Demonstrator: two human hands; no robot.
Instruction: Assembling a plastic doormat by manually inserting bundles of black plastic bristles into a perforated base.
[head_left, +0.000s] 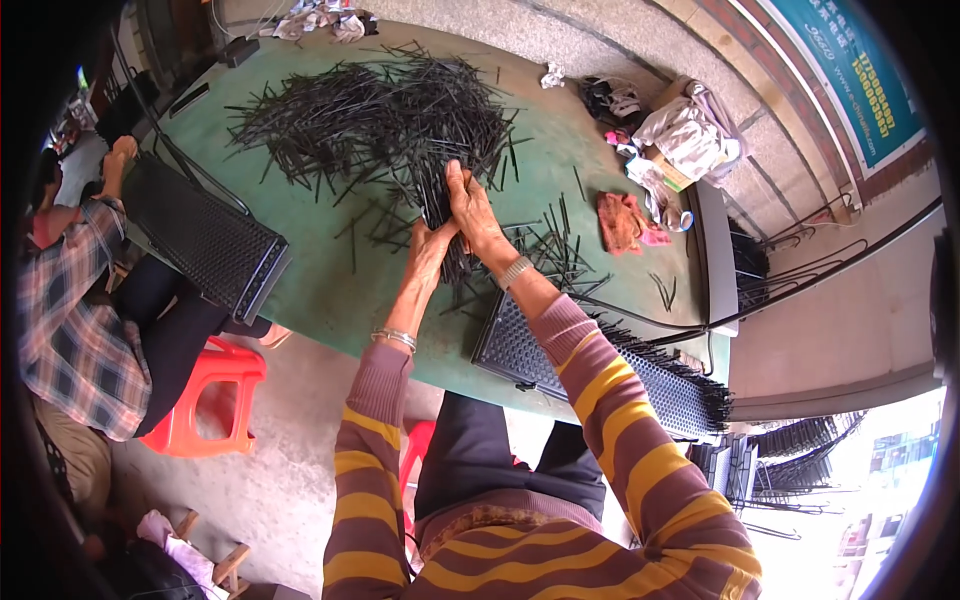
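Both my hands meet over the green table, wrapped around a bundle of thin black sticks. My left hand grips it from the lower left, and my right hand presses on it from the right, thumb up. Just beyond the bundle lies a big tangled pile of the same black sticks. More loose sticks are scattered right of my hands. Close to my right forearm, a long black perforated rack sits at the table's near edge, with rows of sticks standing along its far right part.
At the left sits a person in a plaid shirt, beside another black perforated rack. A red stool stands below. A reddish-brown rag and a heap of cloths and wrappers lie on the right. A cable crosses the table's right side.
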